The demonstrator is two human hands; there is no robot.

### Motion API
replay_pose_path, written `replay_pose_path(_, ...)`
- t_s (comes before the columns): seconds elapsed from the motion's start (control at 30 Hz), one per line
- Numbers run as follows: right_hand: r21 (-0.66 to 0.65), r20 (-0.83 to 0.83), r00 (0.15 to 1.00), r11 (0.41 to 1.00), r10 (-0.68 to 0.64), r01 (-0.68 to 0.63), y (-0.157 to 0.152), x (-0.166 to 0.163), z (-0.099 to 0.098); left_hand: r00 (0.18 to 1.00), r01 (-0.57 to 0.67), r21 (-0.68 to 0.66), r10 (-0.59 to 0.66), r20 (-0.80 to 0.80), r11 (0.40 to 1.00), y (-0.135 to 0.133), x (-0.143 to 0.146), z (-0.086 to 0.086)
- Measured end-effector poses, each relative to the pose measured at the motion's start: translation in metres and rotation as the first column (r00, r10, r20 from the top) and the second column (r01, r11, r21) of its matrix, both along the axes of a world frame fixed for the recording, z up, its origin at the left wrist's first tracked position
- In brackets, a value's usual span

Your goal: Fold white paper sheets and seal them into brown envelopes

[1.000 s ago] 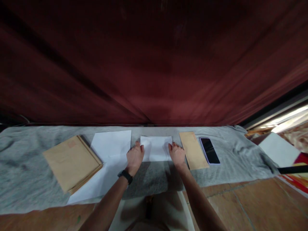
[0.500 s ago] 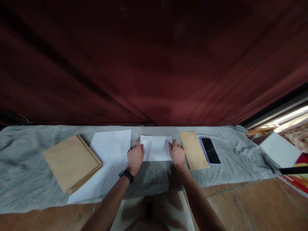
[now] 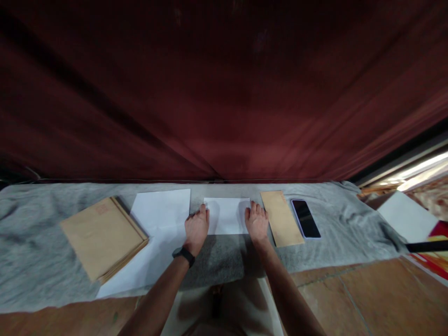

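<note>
A white sheet of paper (image 3: 227, 217), apparently folded, lies flat in front of me on the grey cloth. My left hand (image 3: 197, 227) grips its left edge, fingers close together and thumb on the paper side. At the opposite edge, my right hand (image 3: 257, 223) has its fingers bent over the border with the thumb inward. The fingertips partly cover both side edges. Just right of my right hand is a brown envelope (image 3: 283, 219). Larger white paper (image 3: 161, 210) lies left of my left hand, partly under a stack of brown envelopes (image 3: 105, 235).
A phone (image 3: 306, 219) with a pale purple case lies right of the single envelope. Grey cloth (image 3: 350, 228) covers the narrow table. Behind it hangs a dark red curtain (image 3: 224, 116). A white panel (image 3: 408, 217) stands at far right, above the tiled floor (image 3: 350, 294).
The folded paper's top edge looks flatter and more even. My fingers have shifted slightly along its two sides, and the right fingers are straighter. Other things stay in place.
</note>
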State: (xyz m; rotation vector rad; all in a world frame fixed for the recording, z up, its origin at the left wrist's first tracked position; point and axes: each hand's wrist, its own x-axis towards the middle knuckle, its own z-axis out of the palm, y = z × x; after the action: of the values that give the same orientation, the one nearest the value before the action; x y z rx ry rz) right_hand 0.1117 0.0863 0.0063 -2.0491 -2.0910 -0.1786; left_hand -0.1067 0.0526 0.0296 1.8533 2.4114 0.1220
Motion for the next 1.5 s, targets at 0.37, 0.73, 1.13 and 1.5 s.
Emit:
replay_pose_path(0.37,0.123,-0.198,0.917,0.937,0.346,-0.327,-0.046,-0.043,-0.025,0.999,0.046,-0.009,-0.046,-0.003,0.999,-0.001,0.0,-0.001)
replay_pose_path(0.73,0.086,-0.177,0.941,0.957,0.289,-0.278,-0.051,-0.046,-0.028,0.998,0.061,0.103,-0.057,-0.038,0.993,-0.008,0.003,0.0)
replay_pose_path(1.13,-0.002,-0.173,0.943,0.958,0.282,-0.287,-0.051,-0.041,-0.025,0.916,0.377,0.222,-0.397,0.052,0.899,-0.024,0.043,-0.037)
replay_pose_path(1.5,0.096,-0.188,0.979,0.993,0.083,-0.066,-0.034,-0.015,-0.023,0.924,0.372,0.216,-0.382,0.006,0.903,-0.023,0.042,-0.038)
